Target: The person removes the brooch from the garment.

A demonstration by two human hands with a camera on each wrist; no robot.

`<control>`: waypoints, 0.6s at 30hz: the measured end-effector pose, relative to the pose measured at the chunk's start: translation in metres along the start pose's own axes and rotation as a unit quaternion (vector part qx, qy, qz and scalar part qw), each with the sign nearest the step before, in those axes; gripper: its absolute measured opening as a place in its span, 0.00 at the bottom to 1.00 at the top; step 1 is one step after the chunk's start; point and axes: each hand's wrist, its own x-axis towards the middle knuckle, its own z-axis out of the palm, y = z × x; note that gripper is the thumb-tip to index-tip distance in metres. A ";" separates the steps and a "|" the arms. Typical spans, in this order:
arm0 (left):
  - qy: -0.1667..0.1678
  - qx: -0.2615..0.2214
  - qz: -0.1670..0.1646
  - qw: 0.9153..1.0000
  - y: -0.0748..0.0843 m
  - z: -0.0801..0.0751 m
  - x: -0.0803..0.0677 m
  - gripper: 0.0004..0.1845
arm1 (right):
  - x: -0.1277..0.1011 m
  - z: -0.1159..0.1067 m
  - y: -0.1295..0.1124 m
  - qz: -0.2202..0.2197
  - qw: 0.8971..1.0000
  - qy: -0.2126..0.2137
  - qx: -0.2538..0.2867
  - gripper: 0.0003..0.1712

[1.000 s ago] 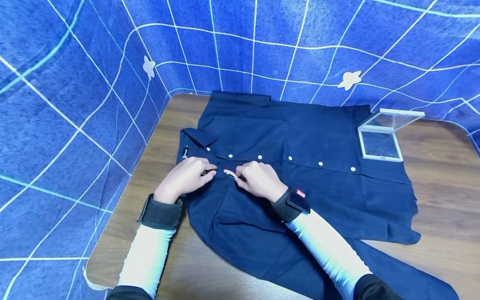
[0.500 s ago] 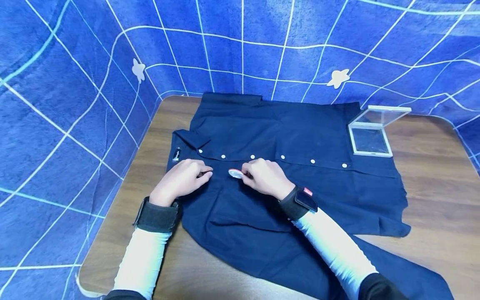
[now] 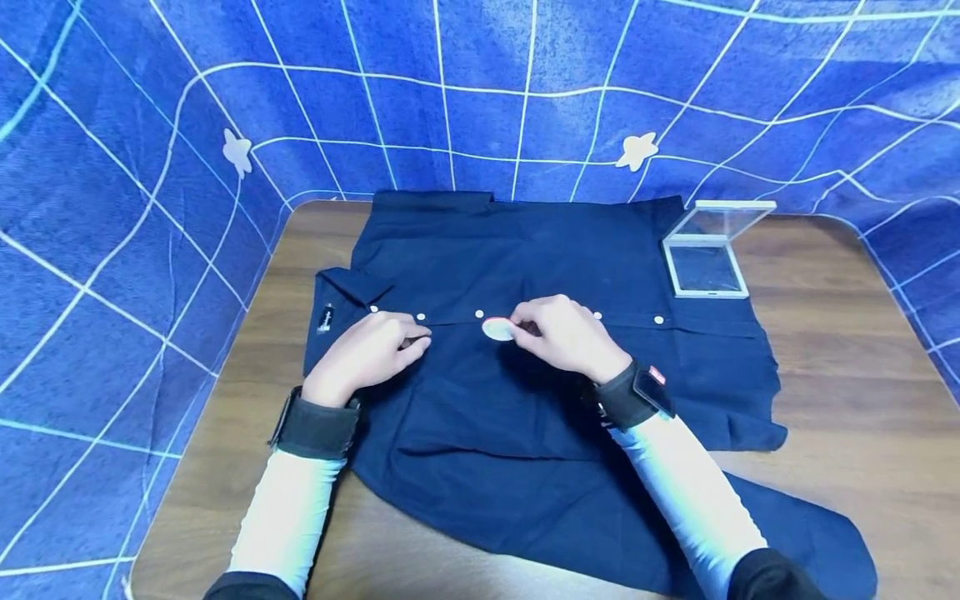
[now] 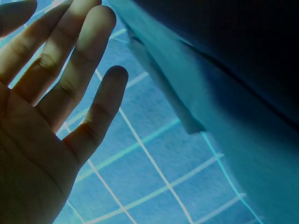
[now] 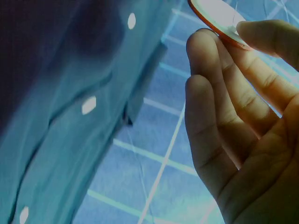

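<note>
At frame centre, my right hand pinches a light, stiff disc by its rim; left hand rests loosely curled on the soft shirt.

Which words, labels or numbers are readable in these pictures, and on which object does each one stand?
No text can be read.
Small white mark on the black collar label of the navy shirt: too small to read.
Red tag on the right wrist strap: too blurred to read.
Round badge, pinched by the right hand: no print visible.
</note>
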 end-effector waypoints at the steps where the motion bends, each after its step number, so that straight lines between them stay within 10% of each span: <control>1: 0.000 0.001 0.006 1.000 0.004 -0.001 0.004 0.13 | -0.003 -0.004 0.003 0.004 1.000 0.007 0.003 0.04; 18: 0.069 -0.035 0.079 0.994 0.064 -0.008 0.059 0.18 | -0.027 -0.037 0.042 -0.005 0.994 0.064 0.088 0.05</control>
